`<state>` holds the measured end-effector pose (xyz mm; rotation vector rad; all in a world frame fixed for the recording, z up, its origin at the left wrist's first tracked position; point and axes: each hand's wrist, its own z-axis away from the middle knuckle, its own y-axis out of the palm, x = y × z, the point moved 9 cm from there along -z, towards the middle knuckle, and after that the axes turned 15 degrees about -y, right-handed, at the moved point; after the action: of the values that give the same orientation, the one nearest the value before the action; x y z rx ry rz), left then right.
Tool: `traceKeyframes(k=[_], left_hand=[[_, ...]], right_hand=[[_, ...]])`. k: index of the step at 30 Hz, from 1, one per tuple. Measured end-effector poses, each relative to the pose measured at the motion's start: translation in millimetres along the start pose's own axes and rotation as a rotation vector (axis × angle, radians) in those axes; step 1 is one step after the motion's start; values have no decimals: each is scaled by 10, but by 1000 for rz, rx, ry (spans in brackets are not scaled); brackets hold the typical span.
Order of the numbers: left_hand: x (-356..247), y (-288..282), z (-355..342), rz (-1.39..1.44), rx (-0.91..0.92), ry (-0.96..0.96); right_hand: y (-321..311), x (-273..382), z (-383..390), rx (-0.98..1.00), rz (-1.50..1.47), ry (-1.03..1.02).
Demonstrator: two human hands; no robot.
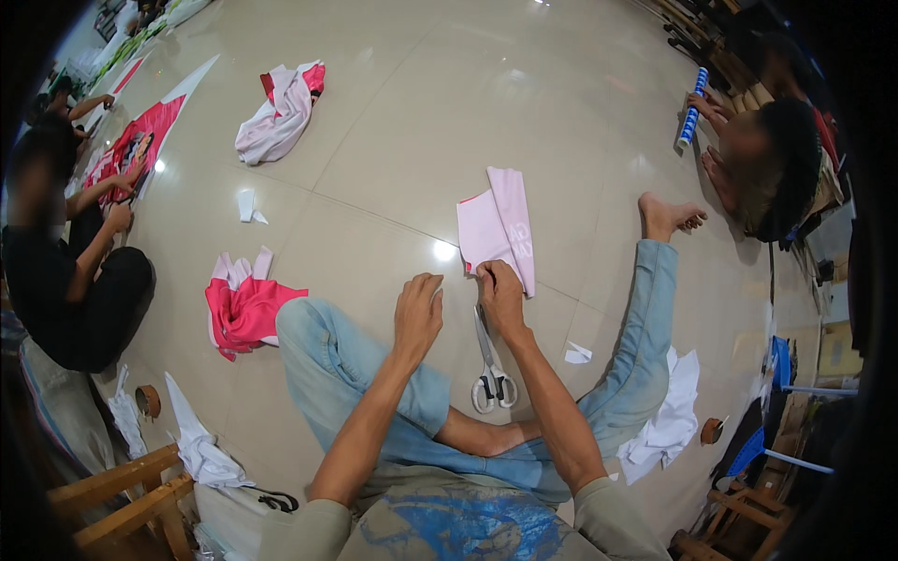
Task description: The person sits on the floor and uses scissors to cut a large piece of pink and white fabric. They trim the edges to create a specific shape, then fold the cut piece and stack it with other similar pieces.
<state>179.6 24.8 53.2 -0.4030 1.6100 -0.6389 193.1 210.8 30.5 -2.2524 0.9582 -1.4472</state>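
A folded piece of pale pink fabric (488, 229) with red along its edge lies on the floor in front of me. My right hand (502, 297) pinches its near edge at the lower left corner. My left hand (418, 316) hovers beside it to the left, fingers loosely curved and thumb a little apart, with nothing visible in it. Between my forearms, scissors (490, 365) with white and black handles rest on the floor, blades pointing away from me toward my right hand.
Crumpled red and pink fabric (248, 304) lies by my left knee, another pink bundle (281, 112) farther off. White scraps (578, 353) and white cloth (666, 421) are near my right leg. People sit at left and right; one holds a blue patterned roll (692, 107). Wooden frames (122, 486) stand low left.
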Motion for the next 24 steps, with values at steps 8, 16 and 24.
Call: traceKeyframes(k=[8, 16, 24], left_hand=[[475, 422, -199, 522, 325, -683], [105, 340, -334, -339, -5, -229], [153, -132, -205, -435, -57, -263]], right_hand=[[402, -111, 105, 86, -527, 382], [-408, -573, 79, -372, -807, 581], [-1684, -940, 1693, -752, -298, 747]])
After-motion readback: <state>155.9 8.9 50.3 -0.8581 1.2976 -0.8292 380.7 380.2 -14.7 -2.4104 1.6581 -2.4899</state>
